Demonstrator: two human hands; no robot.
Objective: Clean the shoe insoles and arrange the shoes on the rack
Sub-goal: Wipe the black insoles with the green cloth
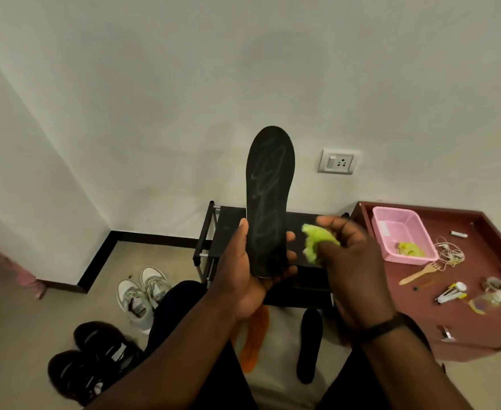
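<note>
My left hand grips the heel end of a black insole, which stands upright with pale streaks on its face. Just to its right, my right hand pinches a crumpled green cloth close to the insole's lower edge. Behind the hands stands a low black shoe rack against the wall. An orange insole and another black insole lie on the floor between my knees. White sneakers and black shoes sit on the floor at the left.
A dark red low table at the right carries a pink basket with another green cloth, a tangled cord, a wooden fork and small items. A wall socket is above the rack. The room corner lies to the left.
</note>
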